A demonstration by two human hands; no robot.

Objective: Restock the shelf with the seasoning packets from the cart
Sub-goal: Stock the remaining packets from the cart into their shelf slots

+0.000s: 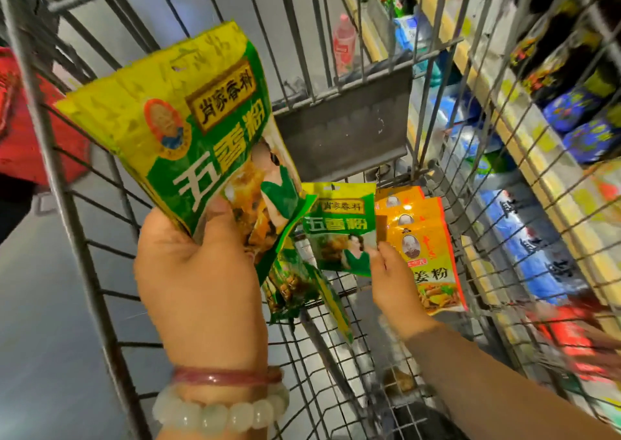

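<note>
Stack of green-yellow packets clamped in left hand, thumb across lower front. Single green packet pinched at lower right corner by right hand fingertips, above cart floor. Orange packets just beside, against cart's right wall.

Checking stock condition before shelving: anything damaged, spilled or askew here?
Nothing looks torn or spilled. The left hand holds green packets; below them, loose green packets lie tilted in the cart. The right hand pinches one green packet beside orange packets.
</note>
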